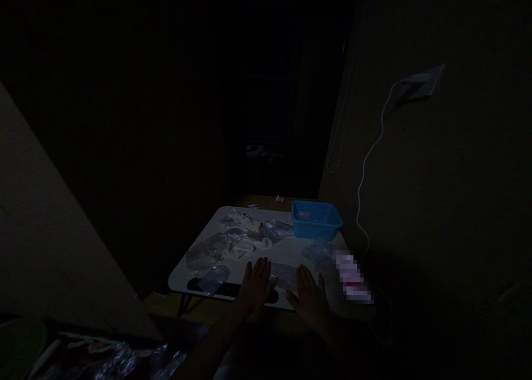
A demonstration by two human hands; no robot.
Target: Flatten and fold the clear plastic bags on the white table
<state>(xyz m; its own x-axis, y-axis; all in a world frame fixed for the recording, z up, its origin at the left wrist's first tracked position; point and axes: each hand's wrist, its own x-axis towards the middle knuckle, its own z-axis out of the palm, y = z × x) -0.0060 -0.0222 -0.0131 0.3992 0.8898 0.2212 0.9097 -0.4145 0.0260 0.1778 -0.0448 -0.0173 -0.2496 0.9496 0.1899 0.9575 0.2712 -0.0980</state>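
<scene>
In dim light, a small white table (pixel 199 247) carries several crumpled clear plastic bags (pixel 208 250). My left hand (pixel 256 283) is over the table's near edge, palm down with its fingers stretched out, holding nothing. To its right, my right hand (pixel 310 294) is also spread flat with nothing in it. A clear bag (pixel 285 275) lies flat between and just beyond the two hands. At the table's back right stands a blue plastic basket (pixel 316 230), with something clear inside that I cannot make out.
A blurred-out pink and white object (pixel 353 277) is at the table's right edge. A white cable (pixel 363 169) hangs from a wall socket (pixel 421 83) on the right. Shiny plastic (pixel 120 360) and a green round container (pixel 20 347) are at the lower left.
</scene>
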